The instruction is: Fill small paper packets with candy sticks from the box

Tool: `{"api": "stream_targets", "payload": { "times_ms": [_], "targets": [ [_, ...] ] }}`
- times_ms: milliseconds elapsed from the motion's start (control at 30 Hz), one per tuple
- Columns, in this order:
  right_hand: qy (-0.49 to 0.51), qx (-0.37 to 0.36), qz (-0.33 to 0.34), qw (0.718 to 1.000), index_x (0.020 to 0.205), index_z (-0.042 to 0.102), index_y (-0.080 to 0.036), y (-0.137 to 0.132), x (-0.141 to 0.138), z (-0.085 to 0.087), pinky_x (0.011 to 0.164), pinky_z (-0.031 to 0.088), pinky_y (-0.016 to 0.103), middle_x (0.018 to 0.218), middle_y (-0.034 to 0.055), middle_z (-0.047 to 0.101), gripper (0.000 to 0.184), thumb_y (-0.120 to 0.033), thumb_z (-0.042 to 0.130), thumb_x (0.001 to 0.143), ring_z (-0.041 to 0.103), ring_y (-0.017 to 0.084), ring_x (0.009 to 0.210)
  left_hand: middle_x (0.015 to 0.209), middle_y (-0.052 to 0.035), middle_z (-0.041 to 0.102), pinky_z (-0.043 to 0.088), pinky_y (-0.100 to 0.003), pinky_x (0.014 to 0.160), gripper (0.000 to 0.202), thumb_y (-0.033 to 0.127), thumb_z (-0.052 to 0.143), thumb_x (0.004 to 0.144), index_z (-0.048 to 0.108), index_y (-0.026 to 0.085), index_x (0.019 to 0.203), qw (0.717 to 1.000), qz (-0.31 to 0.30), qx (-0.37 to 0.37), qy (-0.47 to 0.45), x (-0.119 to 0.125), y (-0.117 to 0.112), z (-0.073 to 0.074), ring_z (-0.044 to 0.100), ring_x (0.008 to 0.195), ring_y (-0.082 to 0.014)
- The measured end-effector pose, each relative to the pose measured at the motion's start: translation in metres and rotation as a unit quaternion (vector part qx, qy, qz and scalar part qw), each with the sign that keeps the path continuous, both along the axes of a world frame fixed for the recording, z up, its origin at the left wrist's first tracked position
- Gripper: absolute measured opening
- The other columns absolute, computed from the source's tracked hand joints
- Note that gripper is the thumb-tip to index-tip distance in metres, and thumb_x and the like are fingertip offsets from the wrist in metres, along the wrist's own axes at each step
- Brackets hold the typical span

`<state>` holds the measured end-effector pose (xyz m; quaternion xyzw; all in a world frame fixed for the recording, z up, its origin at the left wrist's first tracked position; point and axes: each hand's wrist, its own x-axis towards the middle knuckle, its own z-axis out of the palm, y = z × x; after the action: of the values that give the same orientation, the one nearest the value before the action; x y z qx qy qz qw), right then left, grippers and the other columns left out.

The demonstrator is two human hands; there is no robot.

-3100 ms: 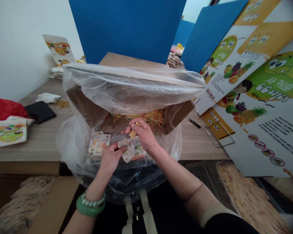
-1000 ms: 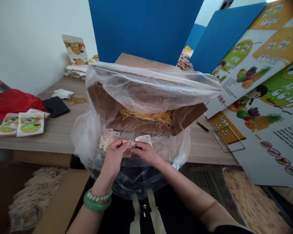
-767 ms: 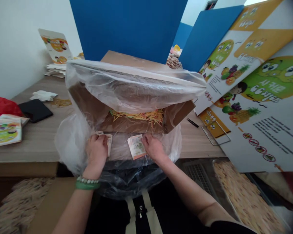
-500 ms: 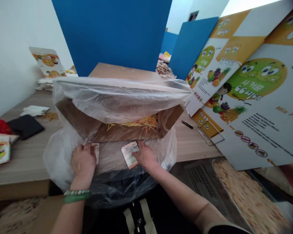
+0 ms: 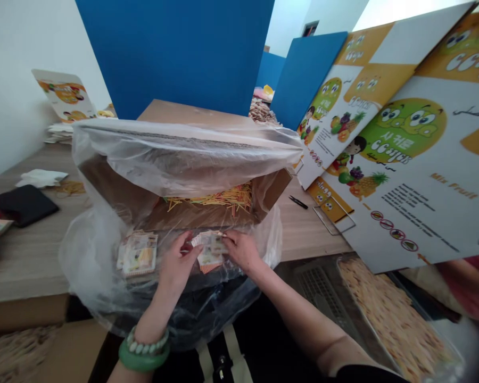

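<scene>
Circling the left wrist point(image 5: 156, 316), a green bangle point(image 5: 141, 360) and beads point(image 5: 146, 347) come nearest. Past them the left hand point(image 5: 178, 264) has its grip parted, thumb and fingers spread at the left edge of a fanned stack point(image 5: 209, 256) of packets on clear plastic point(image 5: 80, 260). The right hand point(image 5: 244, 252) has fingertips at the stack's right edge; whether that grip is closed, I cannot tell. Left of both hands lies a second stack point(image 5: 139, 255). Behind, a box point(image 5: 277, 190) holds sticks point(image 5: 227, 199). Snips point(image 5: 298, 202) rest on the surface point(image 5: 303, 231) to the right; a blue panel point(image 5: 175, 53) stands farthest.
</scene>
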<state>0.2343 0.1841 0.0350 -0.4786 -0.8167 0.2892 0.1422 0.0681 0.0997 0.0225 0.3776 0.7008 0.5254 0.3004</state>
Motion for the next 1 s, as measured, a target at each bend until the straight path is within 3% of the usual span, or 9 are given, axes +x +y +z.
{"api": "stream_targets", "payload": {
  "times_ms": [67,167,233,333,433,533,667,833,1000],
  "targets": [
    [0.097,-0.094,0.05,0.99,0.081,0.066,-0.018,0.0,-0.006,0.0,0.069,0.043,0.023,0.084,0.0019,0.068,0.021,-0.024,0.051,0.096,0.061,0.015,0.079,0.08,-0.0048,0.07,0.05,-0.031,0.066,0.047,0.045,0.081,0.056,0.071,0.016,0.091,0.986,-0.032,-0.007,-0.164,0.009,0.008,0.004,0.061,0.068,-0.0196],
    [0.158,-0.188,0.107,0.963,0.082,0.065,-0.018,0.013,-0.015,-0.001,0.062,0.042,0.021,0.076,-0.0009,0.064,0.022,-0.029,0.051,0.096,0.057,0.012,0.07,0.063,0.0004,0.064,0.047,-0.025,0.06,0.035,0.038,0.085,0.048,0.064,0.016,0.064,0.962,0.007,0.009,-0.274,0.009,0.01,0.006,0.057,0.059,-0.0142],
    [0.125,-0.149,0.11,0.975,0.088,0.067,-0.018,0.034,-0.017,0.001,0.065,0.044,0.021,0.08,0.0,0.066,0.02,-0.028,0.052,0.096,0.059,0.013,0.073,0.063,0.0008,0.066,0.048,-0.024,0.062,0.035,0.036,0.087,0.046,0.064,0.016,0.064,0.953,0.051,0.023,-0.298,0.002,0.006,0.003,0.058,0.06,-0.0134],
    [-0.023,0.005,0.045,0.999,0.1,0.071,-0.019,0.077,-0.024,0.008,0.08,0.048,0.028,0.097,0.0062,0.071,0.018,-0.023,0.054,0.094,0.064,0.02,0.09,0.073,-0.0018,0.071,0.05,-0.025,0.065,0.04,0.036,0.088,0.047,0.068,0.015,0.074,0.942,0.067,0.016,-0.328,-0.008,-0.003,-0.001,0.062,0.065,-0.0151],
    [-0.138,0.098,0.042,0.985,0.122,0.067,-0.019,0.116,-0.048,0.01,0.097,0.048,0.036,0.124,0.0127,0.066,0.035,-0.016,0.05,0.092,0.06,0.028,0.116,0.076,-0.0029,0.073,0.05,-0.024,0.064,0.041,0.036,0.087,0.049,0.068,0.015,0.078,0.942,0.053,0.008,-0.33,-0.01,-0.005,-0.001,0.063,0.067,-0.0152],
    [-0.163,0.117,0.064,0.978,0.142,0.053,-0.016,0.139,-0.084,0.003,0.116,0.035,0.039,0.151,0.0115,0.046,0.05,-0.012,0.041,0.093,0.042,0.027,0.14,0.072,-0.0023,0.071,0.049,-0.023,0.057,0.039,0.033,0.085,0.05,0.064,0.015,0.077,0.94,0.023,-0.013,-0.339,-0.005,-0.004,0.003,0.061,0.06,-0.015],
    [-0.14,0.119,0.051,0.982,0.152,0.038,-0.013,0.151,-0.113,-0.008,0.126,0.016,0.04,0.161,0.0072,0.032,0.053,-0.022,0.029,0.101,0.025,0.023,0.15,0.076,-0.0028,0.073,0.05,-0.025,0.055,0.042,0.029,0.083,0.052,0.066,0.016,0.089,0.933,-0.002,-0.019,-0.36,-0.005,-0.007,0.007,0.062,0.058,-0.0154],
    [-0.106,0.107,0.067,0.986,0.15,0.041,-0.014,0.153,-0.111,-0.014,0.126,0.016,0.043,0.155,0.0101,0.041,0.052,-0.027,0.028,0.101,0.03,0.025,0.148,0.077,-0.003,0.072,0.051,-0.025,0.06,0.038,0.032,0.081,0.057,0.07,0.015,0.089,0.93,-0.007,-0.013,-0.366,-0.011,-0.015,0.005,0.063,0.063,-0.0153],
    [-0.043,0.104,0.035,0.993,0.15,0.041,-0.016,0.153,-0.098,-0.015,0.121,0.026,0.045,0.152,0.0109,0.045,0.051,-0.032,0.03,0.103,0.035,0.027,0.144,0.077,-0.0027,0.072,0.051,-0.027,0.061,0.038,0.034,0.08,0.057,0.07,0.016,0.089,0.932,-0.008,-0.011,-0.362,-0.011,-0.017,0.006,0.063,0.064,-0.0169]
  ]
}}
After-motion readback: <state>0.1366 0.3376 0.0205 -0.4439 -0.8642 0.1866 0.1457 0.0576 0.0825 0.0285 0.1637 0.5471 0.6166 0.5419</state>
